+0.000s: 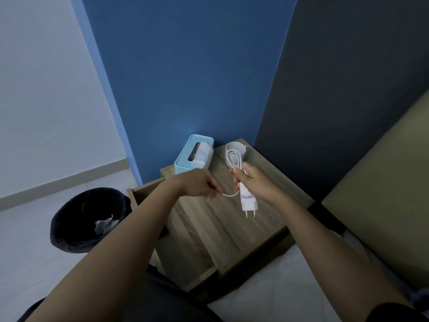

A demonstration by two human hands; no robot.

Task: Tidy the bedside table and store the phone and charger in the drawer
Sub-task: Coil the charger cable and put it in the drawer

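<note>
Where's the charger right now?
In the head view, the charger is held in the right hand above the bedside table, prongs down; the left hand pinches its cable.

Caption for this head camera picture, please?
Two hands coil a white charger cable above a wooden bedside table.

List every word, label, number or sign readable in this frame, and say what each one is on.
Nothing here can be read outright.
Charger plug, held in the right hand: one line of blue handwriting on its white body, too small and blurred to read.
Tissue box: no print visible.
Cable, its end pinched by the left hand: no markings.
Bin and bedside table: no text.
</note>
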